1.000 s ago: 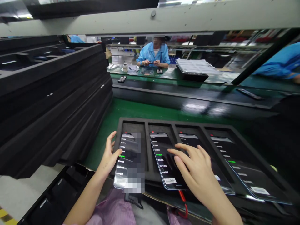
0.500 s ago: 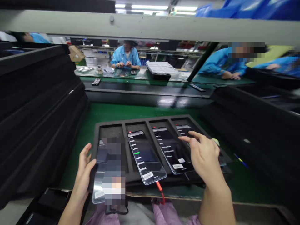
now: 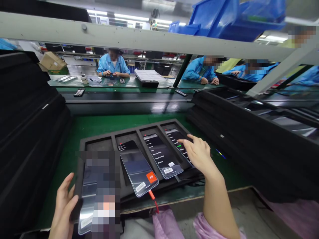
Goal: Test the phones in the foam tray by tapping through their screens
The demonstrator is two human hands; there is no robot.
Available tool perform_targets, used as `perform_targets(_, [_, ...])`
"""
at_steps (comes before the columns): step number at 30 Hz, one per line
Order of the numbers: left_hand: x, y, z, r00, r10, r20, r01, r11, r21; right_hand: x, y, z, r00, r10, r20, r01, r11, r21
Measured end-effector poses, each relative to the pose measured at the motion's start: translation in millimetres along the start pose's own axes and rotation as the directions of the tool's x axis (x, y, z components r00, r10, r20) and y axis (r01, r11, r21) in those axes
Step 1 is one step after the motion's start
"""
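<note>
A black foam tray (image 3: 83,144) holds several smartphones, one per slot. My left hand (image 3: 64,204) rests against its left edge, fingers and thumb apart, beside the leftmost phone (image 3: 87,199), which is partly blurred out. My right hand (image 3: 199,152) is over the rightmost phone (image 3: 171,137), its index finger stretched toward a screen list with one green line. The second phone from the left (image 3: 134,164) shows an orange-red box, and a red cable plug (image 3: 151,195) is in its lower end. White menu text fills the third phone (image 3: 159,154).
Stacks of black foam trays stand left (image 3: 30,132) and right (image 3: 239,146) of the green worktop (image 3: 79,124). Behind runs a dark conveyor (image 3: 119,96) carrying phones. Overhead crosses a pale beam (image 3: 137,38) under blue bins (image 3: 214,20). People in blue work beyond.
My view has turned right. The second phone's list has given way to a dark screen with an orange-red box. A green line now shows on the rightmost phone, near my right index finger.
</note>
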State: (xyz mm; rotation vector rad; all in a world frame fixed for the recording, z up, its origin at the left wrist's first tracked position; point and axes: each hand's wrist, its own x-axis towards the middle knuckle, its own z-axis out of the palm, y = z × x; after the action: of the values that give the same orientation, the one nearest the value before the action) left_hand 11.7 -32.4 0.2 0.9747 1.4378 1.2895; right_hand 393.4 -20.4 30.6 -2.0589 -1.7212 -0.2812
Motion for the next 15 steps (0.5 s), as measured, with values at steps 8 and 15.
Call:
perform_targets(8, [-13.2, -18.8, -20.8, 0.957, 0.222, 0.185, -0.243, 0.965, 0.095, -53.0, -71.3, -22.8, 0.974, -0.197, -0.107, 0.216, 0.954, 0.207])
perform_targets(15, [-21.0, -31.3, -38.6, 0.921, 0.246, 0.304, -0.330, 0.905, 0.269, -126.6, -169.0, 2.3, 0.786, -0.617, -0.035, 0.451, 0.533, 0.716])
